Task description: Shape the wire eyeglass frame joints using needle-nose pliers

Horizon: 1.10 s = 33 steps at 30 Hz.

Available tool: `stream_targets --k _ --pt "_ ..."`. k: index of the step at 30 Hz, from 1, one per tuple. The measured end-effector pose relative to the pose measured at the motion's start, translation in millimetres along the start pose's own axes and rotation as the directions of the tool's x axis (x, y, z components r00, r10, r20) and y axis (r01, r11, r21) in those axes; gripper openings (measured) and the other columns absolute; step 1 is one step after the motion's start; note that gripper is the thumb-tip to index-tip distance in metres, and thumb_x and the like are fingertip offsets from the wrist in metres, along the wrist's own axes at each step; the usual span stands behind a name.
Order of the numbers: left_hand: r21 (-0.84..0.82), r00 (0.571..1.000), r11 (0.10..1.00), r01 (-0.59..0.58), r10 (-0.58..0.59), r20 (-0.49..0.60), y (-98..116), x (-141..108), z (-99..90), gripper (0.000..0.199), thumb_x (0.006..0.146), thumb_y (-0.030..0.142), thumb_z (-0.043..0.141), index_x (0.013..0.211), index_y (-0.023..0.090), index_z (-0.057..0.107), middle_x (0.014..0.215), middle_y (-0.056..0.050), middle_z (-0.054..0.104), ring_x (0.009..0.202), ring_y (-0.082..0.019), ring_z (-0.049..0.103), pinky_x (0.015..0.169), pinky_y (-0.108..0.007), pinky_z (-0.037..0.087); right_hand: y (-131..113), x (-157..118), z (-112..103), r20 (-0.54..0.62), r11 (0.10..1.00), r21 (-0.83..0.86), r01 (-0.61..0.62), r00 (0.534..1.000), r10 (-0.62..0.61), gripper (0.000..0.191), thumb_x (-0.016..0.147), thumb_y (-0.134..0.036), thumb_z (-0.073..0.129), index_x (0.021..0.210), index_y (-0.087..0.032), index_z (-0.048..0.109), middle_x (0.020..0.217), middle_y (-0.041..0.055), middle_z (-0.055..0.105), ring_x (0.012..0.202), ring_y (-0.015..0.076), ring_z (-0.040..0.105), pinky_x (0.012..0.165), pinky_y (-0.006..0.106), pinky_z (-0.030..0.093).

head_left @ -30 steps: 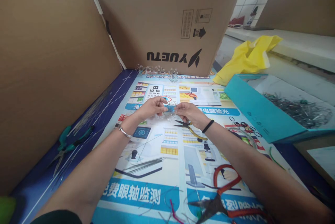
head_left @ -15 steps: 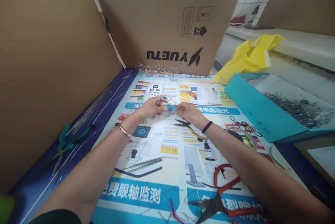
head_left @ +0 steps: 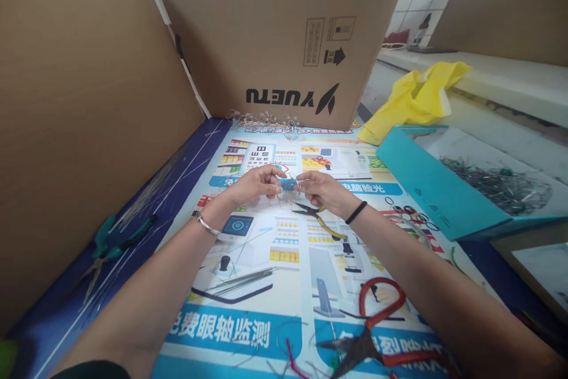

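Note:
My left hand (head_left: 260, 184) and my right hand (head_left: 320, 190) face each other over the middle of the printed sheet. Between their pinched fingertips is a small piece of thin bent wire (head_left: 290, 185), which both hands hold; its exact shape is too fine to make out. Just below my right hand lie the yellow-handled pliers (head_left: 317, 217), with dark jaws pointing left. Nearer to me, red-handled cutters (head_left: 368, 343) rest on the sheet beside my right forearm. Several straight wires (head_left: 242, 281) lie on the sheet between my forearms.
Cardboard walls (head_left: 284, 30) stand behind and at the left. Teal-handled pliers (head_left: 106, 249) lie at the left near long wires. At the right are a teal box (head_left: 426, 184) of wire pieces, a yellow bag (head_left: 415, 98) and black rings (head_left: 410, 210). Wire pieces (head_left: 290, 128) sit at the back.
My right hand has turned slightly and its fingers are nearer to my left hand's fingers. The view has shifted a little, so the surroundings appear slightly further left.

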<state>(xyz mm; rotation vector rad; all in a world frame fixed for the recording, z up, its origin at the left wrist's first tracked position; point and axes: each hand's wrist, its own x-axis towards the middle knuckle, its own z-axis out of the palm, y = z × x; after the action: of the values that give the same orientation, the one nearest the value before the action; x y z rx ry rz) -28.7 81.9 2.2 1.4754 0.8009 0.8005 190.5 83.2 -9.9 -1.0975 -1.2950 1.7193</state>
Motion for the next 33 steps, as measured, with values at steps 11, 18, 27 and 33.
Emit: stream_targets --k 11,18,27,33 --pt "-0.035 0.998 0.999 -0.006 0.009 0.065 4.9 -3.5 6.7 0.036 0.067 0.021 0.074 0.099 0.016 0.059 0.068 0.003 0.059 0.056 -0.007 0.054 0.059 -0.022 0.044 -3.0 -2.6 -3.8 0.121 0.985 0.165 -0.042 0.992 0.022 0.039 0.060 -0.018 0.070 0.096 -0.018 0.056 0.074 0.0002 0.066 0.043 0.0041 0.041 0.039 0.017 0.029" --pt "-0.053 0.997 0.999 -0.006 0.010 0.071 4.2 -3.9 8.6 0.037 0.066 0.021 0.075 0.099 0.016 0.059 0.067 0.003 0.059 0.056 -0.008 0.055 0.059 -0.023 0.044 -2.7 -2.7 -1.9 0.160 0.961 0.245 -0.124 0.983 0.086 0.034 0.064 -0.012 0.062 0.097 -0.019 0.055 0.073 0.0013 0.067 0.041 0.0043 0.039 0.037 0.016 0.027" --pt "-0.102 0.997 0.995 -0.024 0.032 0.076 5.3 -4.8 10.0 0.038 0.065 0.020 0.077 0.098 0.016 0.060 0.070 0.002 0.061 0.057 -0.008 0.056 0.060 -0.022 0.046 -5.6 -6.9 7.0 0.203 0.900 0.378 -0.217 0.968 0.148 0.021 0.074 -0.021 0.052 0.095 -0.018 0.054 0.070 0.0024 0.064 0.039 0.0048 0.037 0.035 0.015 0.025" --pt "-0.104 0.993 0.994 -0.034 0.046 0.111 0.7 -3.5 7.8 0.037 0.067 0.018 0.076 0.101 0.017 0.060 0.073 0.001 0.061 0.061 -0.008 0.056 0.060 -0.021 0.046 -6.6 -7.4 9.4 0.295 0.871 0.395 -0.292 0.938 0.181 0.017 0.079 -0.026 0.046 0.092 -0.017 0.052 0.067 0.0029 0.063 0.036 0.0038 0.033 0.033 0.013 0.022"
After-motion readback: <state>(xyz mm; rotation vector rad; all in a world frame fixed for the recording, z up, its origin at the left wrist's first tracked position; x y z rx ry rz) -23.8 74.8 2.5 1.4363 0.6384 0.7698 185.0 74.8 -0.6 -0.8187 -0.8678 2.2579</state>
